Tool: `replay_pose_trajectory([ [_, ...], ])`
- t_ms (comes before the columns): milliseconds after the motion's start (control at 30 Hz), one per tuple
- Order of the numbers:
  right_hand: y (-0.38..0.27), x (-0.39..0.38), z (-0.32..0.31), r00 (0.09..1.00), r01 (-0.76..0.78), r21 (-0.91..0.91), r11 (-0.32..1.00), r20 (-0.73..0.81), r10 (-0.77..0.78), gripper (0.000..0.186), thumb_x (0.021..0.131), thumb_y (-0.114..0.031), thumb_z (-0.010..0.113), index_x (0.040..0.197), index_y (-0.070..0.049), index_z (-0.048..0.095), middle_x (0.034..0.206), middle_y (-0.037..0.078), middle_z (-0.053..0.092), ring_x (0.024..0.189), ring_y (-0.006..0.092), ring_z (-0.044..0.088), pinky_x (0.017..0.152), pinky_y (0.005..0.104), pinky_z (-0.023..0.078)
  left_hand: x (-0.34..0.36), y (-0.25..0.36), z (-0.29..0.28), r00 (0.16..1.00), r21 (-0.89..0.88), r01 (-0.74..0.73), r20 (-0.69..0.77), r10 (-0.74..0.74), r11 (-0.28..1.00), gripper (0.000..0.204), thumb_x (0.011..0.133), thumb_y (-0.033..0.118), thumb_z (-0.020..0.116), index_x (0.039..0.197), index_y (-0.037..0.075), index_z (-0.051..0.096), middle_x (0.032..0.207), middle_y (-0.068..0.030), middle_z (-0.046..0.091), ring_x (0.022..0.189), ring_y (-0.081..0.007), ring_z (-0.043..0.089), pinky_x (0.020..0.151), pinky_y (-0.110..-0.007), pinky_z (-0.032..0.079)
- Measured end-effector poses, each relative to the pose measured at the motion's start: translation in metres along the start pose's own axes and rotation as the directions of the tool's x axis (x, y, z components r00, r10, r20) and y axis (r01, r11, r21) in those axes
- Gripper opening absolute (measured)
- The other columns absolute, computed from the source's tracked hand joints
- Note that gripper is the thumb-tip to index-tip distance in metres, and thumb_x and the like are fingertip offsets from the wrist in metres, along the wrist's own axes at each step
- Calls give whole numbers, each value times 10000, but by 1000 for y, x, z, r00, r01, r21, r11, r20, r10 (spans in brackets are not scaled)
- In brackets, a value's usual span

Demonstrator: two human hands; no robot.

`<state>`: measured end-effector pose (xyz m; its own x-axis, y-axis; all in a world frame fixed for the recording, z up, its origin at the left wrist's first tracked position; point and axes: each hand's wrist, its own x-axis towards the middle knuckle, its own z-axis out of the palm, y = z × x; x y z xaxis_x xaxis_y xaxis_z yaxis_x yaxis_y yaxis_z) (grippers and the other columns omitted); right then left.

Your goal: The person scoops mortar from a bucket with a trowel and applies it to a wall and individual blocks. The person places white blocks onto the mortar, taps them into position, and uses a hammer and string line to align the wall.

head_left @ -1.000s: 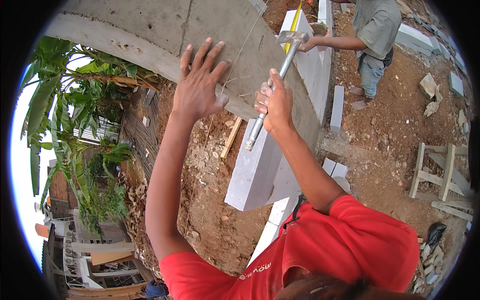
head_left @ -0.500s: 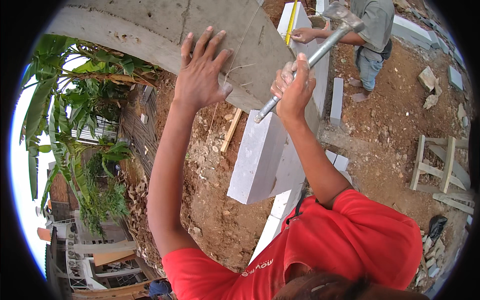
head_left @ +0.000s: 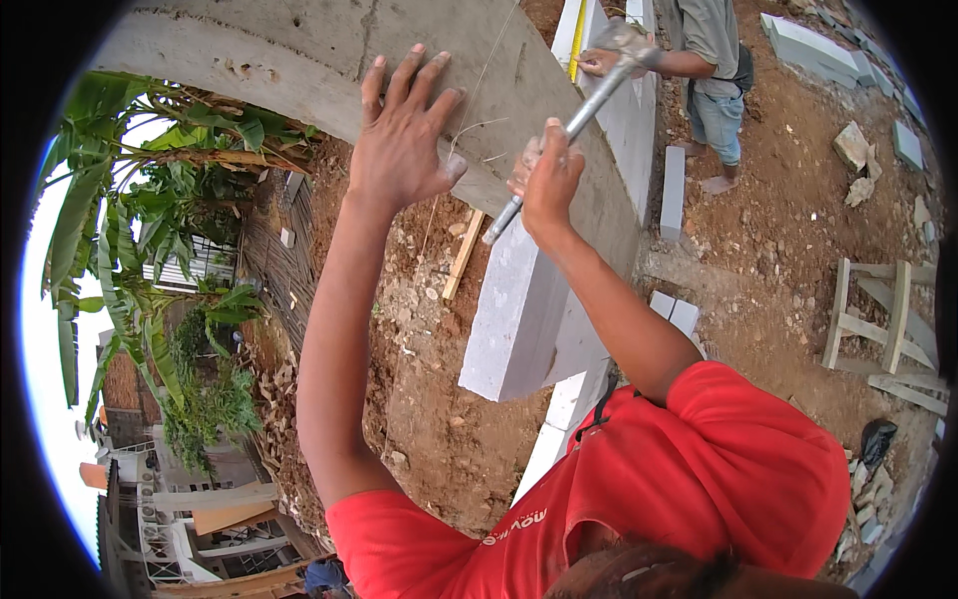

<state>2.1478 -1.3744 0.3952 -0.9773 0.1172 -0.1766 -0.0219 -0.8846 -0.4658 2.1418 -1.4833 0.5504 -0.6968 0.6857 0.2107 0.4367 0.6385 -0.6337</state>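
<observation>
My left hand [head_left: 407,150] lies with fingers spread against the grey concrete beam [head_left: 299,40], its thumb near a thin string [head_left: 479,85]. In my right hand [head_left: 551,185] is a metal hammer [head_left: 596,103], gripped around its handle. The hammer's head points up and to the right, in front of the co-worker's forearm; the handle's end sticks out below my fist. Under that end stands a white lightweight block [head_left: 511,314], its top partly hidden by my right hand and forearm.
A co-worker [head_left: 711,70] stands at the upper right, one hand by a yellow tape measure [head_left: 577,45] on white blocks. A grey block [head_left: 673,195] lies on the soil beside the wall. A wooden trestle [head_left: 883,314] is at right; banana plants [head_left: 120,200] grow at left.
My right hand and the hammer have moved left and slightly down. My left hand stays nearly in place. The co-worker appears shifted a little to the left.
</observation>
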Motion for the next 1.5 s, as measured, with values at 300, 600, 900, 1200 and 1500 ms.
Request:
replay_pose_trajectory([
  [300, -28, 11, -2, 961, 272, 116, 955, 27, -276, 314, 1022, -366, 577, 859, -163, 401, 592, -53, 316, 443, 66, 298, 400, 266, 202, -9, -1, -5, 999, 18, 28, 43, -28, 999, 737, 654, 465, 743, 1335, 208, 628, 1617, -53, 387, 1572, -257, 200, 1297, -508, -11],
  [600, -37, 2, -2, 992, 107, 84, 991, 55, -112, 324, 1032, -358, 552, 846, -149, 389, 587, -50, 317, 437, 74, 302, 388, 266, 225, -14, -3, 2, 1000, 53, 17, 20, -18, 998, 659, 701, 527, 733, 1275, 214, 648, 1592, -57, 427, 1567, -244, 214, 1302, -510, -40],
  [900, -11, 8, -15, 991, -120, -18, 993, 64, 121, 361, 1017, -363, 554, 784, -163, 363, 589, -45, 328, 426, 64, 286, 392, 277, 206, -15, -5, 1, 997, 34, 51, 58, -53, 998, 697, 699, 477, 779, 1319, 193, 635, 1598, -50, 412, 1571, -238, 203, 1299, -502, -14],
  [1200, -4, 32, -18, 981, -155, -20, 988, 116, 156, 335, 984, -352, 569, 798, -163, 364, 583, -41, 307, 419, 85, 274, 384, 282, 199, -21, -5, 7, 996, 51, 62, 66, -66, 997, 702, 706, 533, 769, 1311, 200, 646, 1604, -37, 410, 1568, -236, 218, 1308, -492, -11],
  [1500, -5, 39, -30, 963, -224, -54, 973, 144, 229, 297, 976, -346, 528, 794, -171, 373, 580, -43, 318, 415, 105, 263, 395, 292, 198, -21, -11, -4, 998, -72, -9, 62, 14, 997, 751, 687, 517, 784, 1280, 75, 647, 1595, -179, 411, 1557, -348, 238, 1299, -529, 72],
])
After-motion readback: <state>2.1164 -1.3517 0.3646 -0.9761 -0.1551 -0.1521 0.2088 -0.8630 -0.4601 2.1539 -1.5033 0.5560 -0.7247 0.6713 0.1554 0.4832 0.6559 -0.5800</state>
